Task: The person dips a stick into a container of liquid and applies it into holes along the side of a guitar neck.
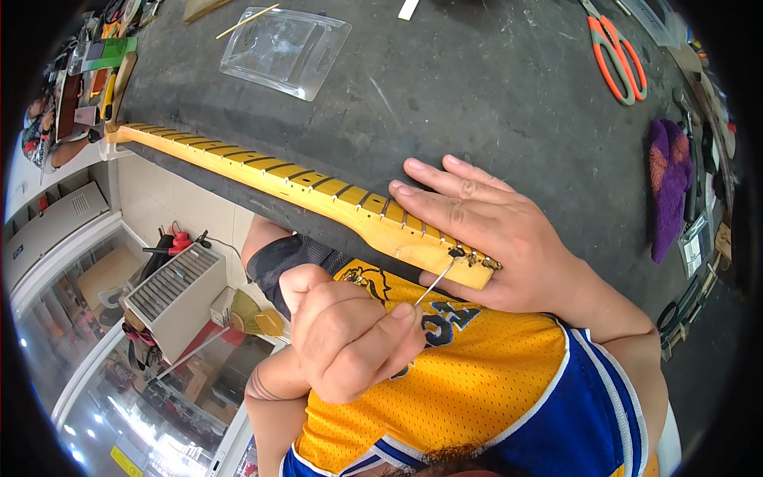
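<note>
Along the near edge of my table (477, 95) lies one dark-striped yellow wooden guitar neck (262, 172); at its right end, my left hand (350, 338) pinches one slim silvery metal rod (435, 285), my right hand (501, 226) spread flat.

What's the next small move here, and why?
Probably a light, controlled scrape with the thin metal tool at the dark patch: the left hand has its tip there, and the right hand lies over that end of the guitar neck, likely steadying it.
</note>
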### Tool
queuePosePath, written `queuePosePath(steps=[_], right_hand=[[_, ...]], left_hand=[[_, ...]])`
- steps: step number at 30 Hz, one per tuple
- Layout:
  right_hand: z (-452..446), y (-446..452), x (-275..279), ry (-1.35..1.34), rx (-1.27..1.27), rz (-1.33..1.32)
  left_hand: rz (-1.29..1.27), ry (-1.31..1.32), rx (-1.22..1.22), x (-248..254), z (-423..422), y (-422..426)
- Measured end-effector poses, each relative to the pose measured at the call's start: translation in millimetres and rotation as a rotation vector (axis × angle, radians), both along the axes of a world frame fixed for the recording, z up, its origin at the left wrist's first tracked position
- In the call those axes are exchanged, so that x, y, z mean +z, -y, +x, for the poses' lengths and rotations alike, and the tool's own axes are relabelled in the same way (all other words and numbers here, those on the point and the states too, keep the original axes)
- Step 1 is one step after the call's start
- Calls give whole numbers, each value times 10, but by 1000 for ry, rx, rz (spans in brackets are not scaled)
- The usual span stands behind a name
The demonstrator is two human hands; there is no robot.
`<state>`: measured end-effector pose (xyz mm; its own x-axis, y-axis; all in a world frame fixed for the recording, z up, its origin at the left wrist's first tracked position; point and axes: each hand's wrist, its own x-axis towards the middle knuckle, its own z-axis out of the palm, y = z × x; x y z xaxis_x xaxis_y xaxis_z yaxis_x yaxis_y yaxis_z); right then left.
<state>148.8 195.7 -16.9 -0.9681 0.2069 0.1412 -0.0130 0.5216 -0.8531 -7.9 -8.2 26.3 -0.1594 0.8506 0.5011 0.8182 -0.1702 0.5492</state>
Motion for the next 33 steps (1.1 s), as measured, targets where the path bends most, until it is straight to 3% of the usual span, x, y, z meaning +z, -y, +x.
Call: queuePosePath(steps=[2, 9, 11, 14, 26, 33], right_hand=[[-3, 3, -3, -15, -3, 13], [-2, 7, -2, -27, -8, 19], [-2, 7, -4, -33, -9, 19], [1, 9, -16, -36, -8, 29], [0, 13, -8, -27, -12, 34], [13, 13, -12, -11, -4, 35]], left_hand=[[-129, -3, 3, 48, -17, 54], [-107, -5, 19, -32, 36, 38], [13, 13, 41, -84, 60, 2], [-103, -11, -10, -8, 71, 30], [9, -8, 67, -73, 91, 35], [-74, -25, -27, -37, 133, 17]])
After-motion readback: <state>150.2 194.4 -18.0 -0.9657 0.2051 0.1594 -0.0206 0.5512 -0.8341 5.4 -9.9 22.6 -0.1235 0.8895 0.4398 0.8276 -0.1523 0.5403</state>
